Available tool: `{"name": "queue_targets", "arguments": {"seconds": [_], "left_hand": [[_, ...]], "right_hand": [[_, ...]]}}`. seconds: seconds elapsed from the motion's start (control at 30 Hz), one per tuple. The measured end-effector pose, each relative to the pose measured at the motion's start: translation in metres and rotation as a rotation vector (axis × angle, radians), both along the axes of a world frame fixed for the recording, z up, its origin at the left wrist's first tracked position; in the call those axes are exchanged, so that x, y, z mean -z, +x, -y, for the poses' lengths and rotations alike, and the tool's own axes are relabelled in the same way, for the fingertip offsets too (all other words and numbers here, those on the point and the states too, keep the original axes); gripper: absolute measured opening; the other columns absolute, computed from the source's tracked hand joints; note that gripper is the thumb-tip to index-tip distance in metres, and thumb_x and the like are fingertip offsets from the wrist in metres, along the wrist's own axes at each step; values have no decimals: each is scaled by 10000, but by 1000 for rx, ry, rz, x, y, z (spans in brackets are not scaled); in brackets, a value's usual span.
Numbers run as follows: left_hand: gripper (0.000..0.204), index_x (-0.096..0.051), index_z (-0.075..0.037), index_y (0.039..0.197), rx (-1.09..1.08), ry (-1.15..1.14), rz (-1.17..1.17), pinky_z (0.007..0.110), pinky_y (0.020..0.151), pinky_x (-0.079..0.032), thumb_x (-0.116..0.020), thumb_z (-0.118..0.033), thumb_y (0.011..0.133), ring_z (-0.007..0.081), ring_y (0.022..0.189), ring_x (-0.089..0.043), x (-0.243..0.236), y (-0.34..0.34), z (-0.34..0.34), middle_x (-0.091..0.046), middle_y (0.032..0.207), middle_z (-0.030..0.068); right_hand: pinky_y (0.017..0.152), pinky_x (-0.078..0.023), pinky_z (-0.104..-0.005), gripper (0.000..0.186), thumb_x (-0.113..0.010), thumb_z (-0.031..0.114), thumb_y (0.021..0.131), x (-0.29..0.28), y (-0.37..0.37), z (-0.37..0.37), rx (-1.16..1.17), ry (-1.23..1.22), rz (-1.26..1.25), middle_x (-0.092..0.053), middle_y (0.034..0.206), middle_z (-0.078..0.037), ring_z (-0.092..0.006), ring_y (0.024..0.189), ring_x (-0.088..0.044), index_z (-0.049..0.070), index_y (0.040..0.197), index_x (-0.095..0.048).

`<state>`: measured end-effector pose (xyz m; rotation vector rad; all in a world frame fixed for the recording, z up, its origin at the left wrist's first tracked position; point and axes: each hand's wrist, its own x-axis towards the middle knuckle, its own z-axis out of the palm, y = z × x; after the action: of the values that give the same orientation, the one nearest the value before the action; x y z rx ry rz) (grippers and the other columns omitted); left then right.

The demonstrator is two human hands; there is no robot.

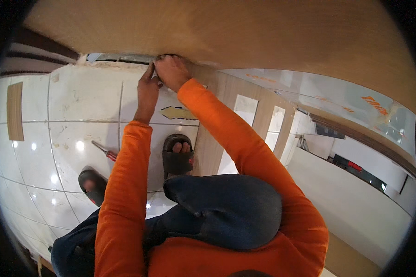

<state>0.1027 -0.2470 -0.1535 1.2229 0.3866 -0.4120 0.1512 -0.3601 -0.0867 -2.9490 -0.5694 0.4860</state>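
Note:
At the lower edge of a large wood-coloured panel [226, 37], both my hands work close together, beside a narrow gap [120, 59] along the tiled floor. My right hand [172, 73] is closed, knuckles up, against the panel's edge; whatever its fingers grip is hidden. Just to its left, my left hand [148, 92] points its index finger up to the gap, thumb held apart, with nothing visible in it. A screwdriver [110, 154] with a red handle lies on the tiles left of my left forearm. Right of the left wrist is a yellowish arrow-shaped piece [178, 112].
A wooden strip [15, 111] lies on the tiles at the left. My sandalled feet [178, 154] stand near the screwdriver. Along the right runs a wood-grain frame [222, 124] with openings, then a long pale board [342, 198]. Dark slats [41, 55] stand at the upper left.

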Motion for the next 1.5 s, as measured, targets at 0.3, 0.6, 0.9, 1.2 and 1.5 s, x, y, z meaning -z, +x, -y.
{"name": "queue_targets", "arguments": {"seconds": [0.3,0.6,0.9,1.2,1.5], "left_hand": [[563,-528,-127,1445,186,562,257,455,715,-536,-531,-66,885,434,792,-686,-33,-18,41,-652,833,288],[601,-469,-129,1486,198,650,417,475,917,-542,-531,-39,895,390,1086,-659,-36,-34,58,-566,1395,197],[623,-462,-117,1507,-90,330,249,312,859,-531,-378,98,929,206,1024,-688,-33,-36,-5,-645,1342,139],[621,-440,-116,1521,-61,247,233,303,823,-538,-386,64,929,197,1040,-687,-20,-15,-13,-576,1436,134],[662,-457,-111,1501,68,508,322,456,739,-529,-548,-42,848,449,801,-667,4,-8,13,-663,876,313]], "right_hand": [[784,-544,-430,233,-651,126,896,45,-35,57,293,498,253,-703,967,-225,-375,851,-692,18,1094,-711],[816,-550,-394,272,-598,170,954,54,-56,63,575,813,250,-725,994,-214,-318,871,-722,34,1172,-689],[756,-563,-372,207,-698,149,897,16,-34,42,482,834,296,-732,898,-141,-292,805,-721,76,1090,-710],[766,-553,-445,173,-675,160,891,16,-11,21,165,352,291,-716,950,-178,-372,864,-692,52,1023,-703],[801,-542,-465,219,-683,156,858,23,-7,19,54,321,222,-706,1014,-179,-383,872,-688,52,1050,-702]]}}
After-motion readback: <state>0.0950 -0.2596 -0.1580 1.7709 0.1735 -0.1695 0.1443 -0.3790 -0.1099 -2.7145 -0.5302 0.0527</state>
